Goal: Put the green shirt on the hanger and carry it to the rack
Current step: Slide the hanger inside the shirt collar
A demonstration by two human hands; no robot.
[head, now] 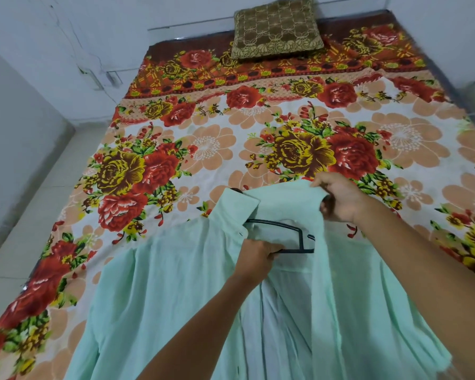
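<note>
Shirt: green shirt lies front-open on the flowered bed, collar toward the brown cushion, tails toward the person.
Hanger: dark hanger sits inside the open front just below the collar, its long bar running across the shirt, left to right; most of the left end is under cloth, the right end shows between the plackets.
Left grip: left hand is curled round the hanger's lower bar at the placket, holding it in place.
Right grip: right hand pinches the right side of the collar and shoulder cloth, lifted slightly off the bed.
Key relation: the hanger's exposed right end lies just left of and nearer the person than the right hand; that shoulder appears not yet seated.
Likely step: the right hand, the nearer one, looks placed to draw the cloth over that end.
Rack: not in view.
</note>
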